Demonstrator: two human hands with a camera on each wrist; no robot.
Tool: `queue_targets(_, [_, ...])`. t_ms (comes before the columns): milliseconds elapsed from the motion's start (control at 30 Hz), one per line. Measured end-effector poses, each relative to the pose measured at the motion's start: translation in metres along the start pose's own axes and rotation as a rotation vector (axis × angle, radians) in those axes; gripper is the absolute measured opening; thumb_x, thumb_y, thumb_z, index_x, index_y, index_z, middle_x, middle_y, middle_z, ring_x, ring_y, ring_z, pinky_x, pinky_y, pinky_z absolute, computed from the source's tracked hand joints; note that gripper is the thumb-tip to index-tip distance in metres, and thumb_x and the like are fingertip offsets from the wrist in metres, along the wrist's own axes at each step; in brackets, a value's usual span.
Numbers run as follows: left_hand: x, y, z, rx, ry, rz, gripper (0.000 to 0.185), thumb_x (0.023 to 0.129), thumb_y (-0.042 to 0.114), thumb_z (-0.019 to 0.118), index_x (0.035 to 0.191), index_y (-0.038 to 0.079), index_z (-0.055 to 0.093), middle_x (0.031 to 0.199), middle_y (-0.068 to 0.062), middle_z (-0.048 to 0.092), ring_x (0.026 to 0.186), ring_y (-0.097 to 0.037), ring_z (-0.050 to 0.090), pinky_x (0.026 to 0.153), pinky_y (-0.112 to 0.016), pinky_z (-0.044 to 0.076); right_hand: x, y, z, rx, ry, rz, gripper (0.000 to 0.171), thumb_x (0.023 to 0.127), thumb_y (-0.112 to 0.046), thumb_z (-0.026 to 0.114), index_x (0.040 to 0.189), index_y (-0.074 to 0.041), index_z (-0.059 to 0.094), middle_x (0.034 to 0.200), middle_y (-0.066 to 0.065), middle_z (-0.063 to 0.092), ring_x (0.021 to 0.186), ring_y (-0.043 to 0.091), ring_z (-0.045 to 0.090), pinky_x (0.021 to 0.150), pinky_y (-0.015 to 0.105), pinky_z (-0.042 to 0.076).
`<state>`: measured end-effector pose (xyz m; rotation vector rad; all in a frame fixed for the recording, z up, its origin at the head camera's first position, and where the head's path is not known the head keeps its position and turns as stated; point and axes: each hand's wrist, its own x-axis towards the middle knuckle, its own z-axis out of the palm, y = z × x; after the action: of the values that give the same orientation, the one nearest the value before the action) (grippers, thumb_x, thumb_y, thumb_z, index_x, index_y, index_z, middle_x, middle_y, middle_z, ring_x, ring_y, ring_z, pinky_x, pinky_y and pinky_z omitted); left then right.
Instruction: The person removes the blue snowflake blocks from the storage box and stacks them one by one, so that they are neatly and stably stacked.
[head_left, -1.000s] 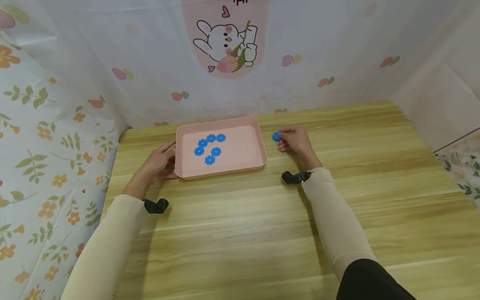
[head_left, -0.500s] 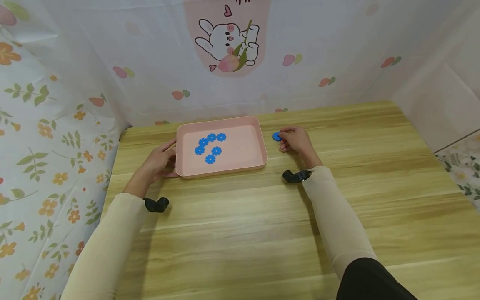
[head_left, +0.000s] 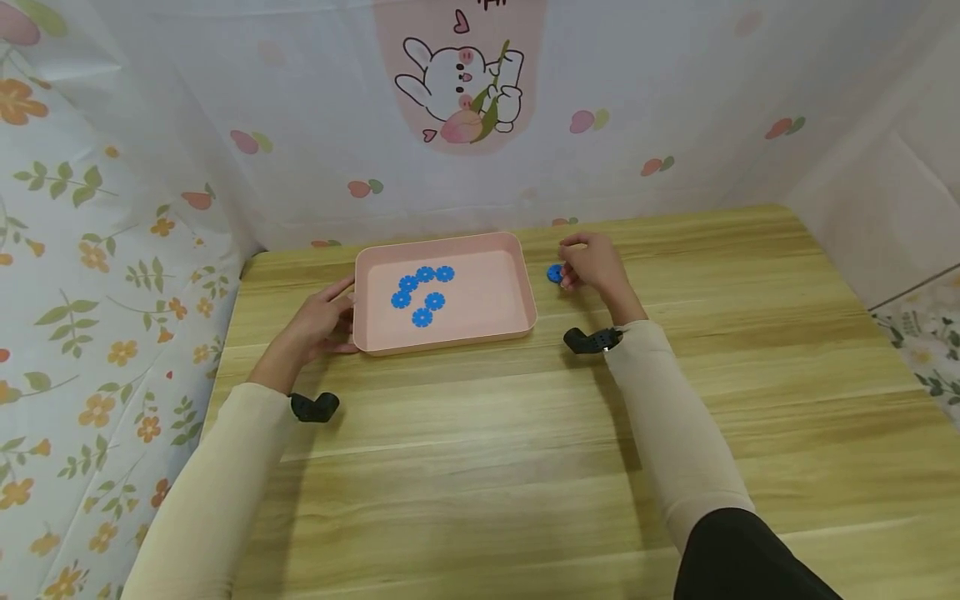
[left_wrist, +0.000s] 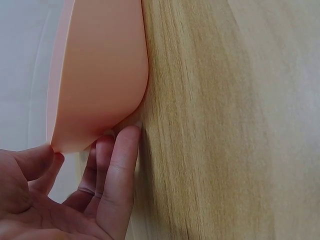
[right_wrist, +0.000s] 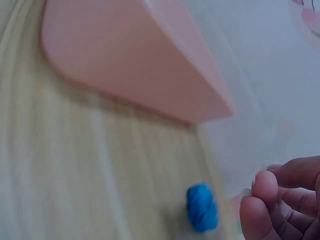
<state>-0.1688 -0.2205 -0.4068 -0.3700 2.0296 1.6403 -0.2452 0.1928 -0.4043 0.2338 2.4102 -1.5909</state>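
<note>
A pink tray point(head_left: 480, 292) lies on the table, with several blue notched plastic discs point(head_left: 422, 317) flat inside. My left hand point(head_left: 318, 325) rests against the tray's left end, fingertips at its rim and outer wall; no finger shows inside the tray. Right of the tray lies a small blue stack of discs point(right_wrist: 202, 207), seen in the right wrist view as layered lumps. My right hand point(head_left: 592, 262) hovers just beside and above that stack. Its fingers point(right_wrist: 255, 215) are loosely bent, thumb and fingertips near one another, and nothing shows between them.
The wood-grain table point(head_left: 480, 467) reaches back to a printed cloth wall point(head_left: 645, 75). Patterned cloth point(head_left: 97, 333) hangs along the left side. Black wrist cameras point(head_left: 315, 407) sit on both wrists, close over the tabletop.
My right hand, which pinched the blue discs before, has let go and risen slightly away from them. The left hand and tray keep their places.
</note>
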Motion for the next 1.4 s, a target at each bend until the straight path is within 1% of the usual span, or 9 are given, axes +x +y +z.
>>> queue_targets(133, [0.001,-0.001,0.000,0.002,0.003,-0.004,0.048,0.099,0.032,0.036,0.144,0.038,0.020,0.119,-0.022,0.040,0.096,-0.031,0.043,0.070,-0.048,0.050,-0.002,-0.014,0.006,-0.045,-0.014,-0.054,0.035,0.091,-0.022,0.055,0.120,-0.004,0.054,0.068,0.016,0.060,0.048,0.022,0.058,0.058,0.044,0.053])
queue_targets(300, [0.001,-0.001,-0.001,-0.005,0.004,0.002,0.048,0.099,0.031,0.036,0.144,0.037,0.020,0.118,-0.021,0.040,0.094,-0.030,0.043,0.070,-0.048,0.050,-0.006,-0.026,0.016,-0.074,-0.020,-0.120,0.033,0.091,-0.022,0.055,0.119,-0.004,0.055,0.069,0.018,0.061,0.051,0.027,0.060,0.058,0.045,0.052])
queue_targets(400, [0.001,-0.001,0.000,-0.006,0.003,0.012,0.049,0.099,0.030,0.036,0.145,0.035,0.020,0.118,-0.022,0.042,0.091,-0.029,0.046,0.070,-0.048,0.050,-0.008,-0.032,0.026,-0.088,-0.038,-0.151,0.032,0.091,-0.020,0.055,0.118,-0.003,0.055,0.068,0.018,0.061,0.051,0.029,0.061,0.056,0.045,0.052])
queue_targets(533, [0.001,-0.002,0.000,-0.016,0.008,0.018,0.049,0.099,0.029,0.037,0.145,0.034,0.021,0.116,-0.023,0.046,0.087,-0.027,0.051,0.069,-0.048,0.051,-0.008,-0.037,0.038,-0.129,-0.047,-0.183,0.031,0.091,-0.019,0.055,0.116,-0.001,0.057,0.065,0.017,0.060,0.049,0.026,0.060,0.053,0.042,0.052])
queue_targets(633, [0.001,-0.003,0.000,-0.019,0.010,0.017,0.049,0.099,0.029,0.037,0.145,0.034,0.021,0.115,-0.023,0.046,0.086,-0.026,0.051,0.068,-0.047,0.051,-0.008,-0.038,0.046,-0.147,-0.053,-0.185,0.029,0.091,-0.019,0.055,0.115,-0.003,0.058,0.064,0.016,0.060,0.049,0.024,0.060,0.050,0.038,0.052])
queue_targets(800, [0.002,-0.003,0.000,-0.013,0.012,0.014,0.049,0.099,0.028,0.037,0.144,0.035,0.021,0.115,-0.022,0.046,0.087,-0.027,0.051,0.068,-0.047,0.051,-0.009,-0.039,0.061,-0.163,-0.103,-0.169,0.028,0.091,-0.021,0.055,0.115,-0.005,0.058,0.066,0.016,0.061,0.053,0.024,0.061,0.051,0.035,0.053])
queue_targets(1100, [0.005,-0.004,-0.001,-0.018,0.017,0.012,0.048,0.099,0.030,0.038,0.143,0.038,0.023,0.115,-0.021,0.047,0.089,-0.029,0.051,0.069,-0.048,0.050,-0.009,-0.045,0.085,-0.142,-0.176,-0.161,0.033,0.089,-0.017,0.057,0.119,-0.004,0.055,0.068,0.018,0.061,0.055,0.024,0.061,0.057,0.041,0.053])
queue_targets(1200, [0.005,-0.004,-0.001,-0.019,0.013,0.012,0.048,0.098,0.031,0.038,0.143,0.038,0.023,0.115,-0.021,0.047,0.089,-0.028,0.051,0.069,-0.048,0.051,-0.009,-0.044,0.091,-0.147,-0.184,-0.172,0.033,0.089,-0.017,0.058,0.119,-0.004,0.055,0.068,0.018,0.062,0.055,0.026,0.062,0.055,0.040,0.053])
queue_targets(1400, [0.006,-0.004,-0.002,-0.019,0.018,0.009,0.047,0.098,0.032,0.038,0.143,0.039,0.024,0.115,-0.020,0.047,0.088,-0.026,0.052,0.068,-0.046,0.051,-0.010,-0.042,0.105,-0.188,-0.214,-0.220,0.032,0.089,-0.015,0.058,0.117,-0.001,0.055,0.065,0.016,0.060,0.053,0.027,0.061,0.049,0.036,0.052])
